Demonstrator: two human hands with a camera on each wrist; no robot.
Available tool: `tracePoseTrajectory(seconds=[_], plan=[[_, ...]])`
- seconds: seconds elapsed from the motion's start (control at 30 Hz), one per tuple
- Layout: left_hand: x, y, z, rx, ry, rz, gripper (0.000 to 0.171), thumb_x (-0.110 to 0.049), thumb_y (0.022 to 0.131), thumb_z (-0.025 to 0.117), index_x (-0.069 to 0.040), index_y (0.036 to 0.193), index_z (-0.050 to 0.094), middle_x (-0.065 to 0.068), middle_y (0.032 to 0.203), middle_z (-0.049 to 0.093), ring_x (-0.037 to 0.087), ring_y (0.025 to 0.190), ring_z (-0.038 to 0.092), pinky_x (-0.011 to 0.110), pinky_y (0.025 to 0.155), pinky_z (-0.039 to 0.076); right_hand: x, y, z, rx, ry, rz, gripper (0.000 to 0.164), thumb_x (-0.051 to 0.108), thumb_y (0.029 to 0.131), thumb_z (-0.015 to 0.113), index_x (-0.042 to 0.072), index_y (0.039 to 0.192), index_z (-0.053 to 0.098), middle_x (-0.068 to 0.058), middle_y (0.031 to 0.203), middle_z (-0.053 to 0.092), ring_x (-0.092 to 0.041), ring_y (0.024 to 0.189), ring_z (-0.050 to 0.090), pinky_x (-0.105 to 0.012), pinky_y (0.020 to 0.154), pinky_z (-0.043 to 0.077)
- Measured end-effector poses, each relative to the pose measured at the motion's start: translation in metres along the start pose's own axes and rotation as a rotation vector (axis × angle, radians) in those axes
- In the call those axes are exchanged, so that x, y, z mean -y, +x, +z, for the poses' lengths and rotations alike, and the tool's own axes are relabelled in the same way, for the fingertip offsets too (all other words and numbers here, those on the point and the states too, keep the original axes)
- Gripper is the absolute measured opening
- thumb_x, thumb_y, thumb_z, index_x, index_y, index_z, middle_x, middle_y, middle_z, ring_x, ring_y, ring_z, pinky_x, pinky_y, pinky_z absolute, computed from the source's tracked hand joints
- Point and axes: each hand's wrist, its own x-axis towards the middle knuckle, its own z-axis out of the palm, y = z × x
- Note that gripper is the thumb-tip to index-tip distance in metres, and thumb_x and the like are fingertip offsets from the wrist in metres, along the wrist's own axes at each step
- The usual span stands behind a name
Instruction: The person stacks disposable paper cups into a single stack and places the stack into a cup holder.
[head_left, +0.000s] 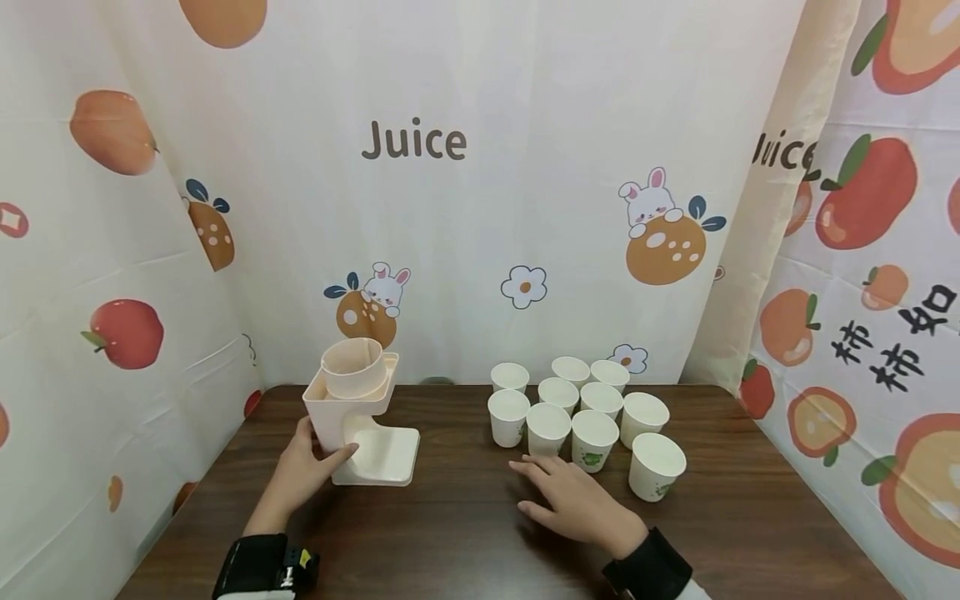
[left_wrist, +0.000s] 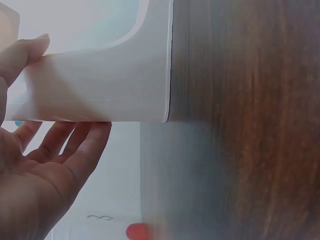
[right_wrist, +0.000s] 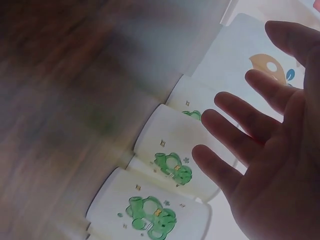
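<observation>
On the left of the table in the head view stands a cream plastic stand (head_left: 333, 417) with a square flat base and a round, cup-like holder (head_left: 352, 379) on top. My left hand (head_left: 300, 471) grips its upright column, thumb on the near side. The left wrist view shows the fingers (left_wrist: 87, 150) along the opposite side of the column. Several white paper cups (head_left: 595, 437) stand upright in a group right of the middle. Palm down and fingers spread, my right hand (head_left: 573, 500) is just in front of them. Green bear prints show on a cup (right_wrist: 172, 160).
The dark wooden table (head_left: 450, 533) reaches back to a white curtain (head_left: 465, 217) printed with fruit and rabbits. More printed curtain encloses the left and right sides. One cup (head_left: 657, 468) stands nearest at the right of the group.
</observation>
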Motion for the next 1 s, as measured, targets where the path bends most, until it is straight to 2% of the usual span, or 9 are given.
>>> tracePoseTrajectory(seconds=[0.4, 0.63, 0.8, 1.0], plan=[[-0.004, -0.008, 0.009, -0.036, 0.02, 0.018, 0.094, -0.056, 0.078, 0.066, 0.0, 0.139, 0.021, 0.024, 0.12, 0.05, 0.032, 0.103, 0.052, 0.05, 0.082, 0.048, -0.004, -0.012, -0.004, -0.002, 0.006, 0.029, 0.053, 0.045, 0.093, 0.053, 0.019, 0.139, 0.044, -0.004, 0.133, 0.051, -0.019, 0.118, 0.046, -0.05, 0.09, 0.045], [-0.008, -0.015, 0.015, -0.015, 0.007, 0.013, 0.096, -0.055, 0.078, 0.067, 0.002, 0.139, 0.019, 0.025, 0.122, 0.048, 0.032, 0.104, 0.051, 0.052, 0.085, 0.048, -0.005, -0.018, -0.006, 0.008, 0.018, 0.041, 0.052, 0.042, 0.093, 0.054, 0.02, 0.138, 0.044, -0.002, 0.132, 0.051, -0.02, 0.117, 0.047, -0.051, 0.088, 0.045], [-0.013, -0.019, 0.017, -0.004, -0.005, 0.016, 0.094, -0.052, 0.079, 0.067, 0.002, 0.139, 0.019, 0.024, 0.124, 0.048, 0.032, 0.107, 0.05, 0.052, 0.085, 0.047, -0.008, -0.02, -0.007, 0.001, 0.018, 0.037, 0.052, 0.042, 0.093, 0.054, 0.021, 0.138, 0.043, -0.005, 0.134, 0.051, -0.02, 0.118, 0.046, -0.051, 0.088, 0.046], [-0.016, -0.02, 0.019, 0.004, -0.001, 0.014, 0.095, -0.054, 0.078, 0.067, 0.002, 0.138, 0.02, 0.024, 0.124, 0.047, 0.032, 0.108, 0.049, 0.052, 0.085, 0.046, -0.011, -0.021, -0.008, -0.017, 0.007, 0.034, 0.052, 0.042, 0.092, 0.055, 0.02, 0.138, 0.043, -0.006, 0.133, 0.051, -0.02, 0.117, 0.047, -0.05, 0.088, 0.046]])
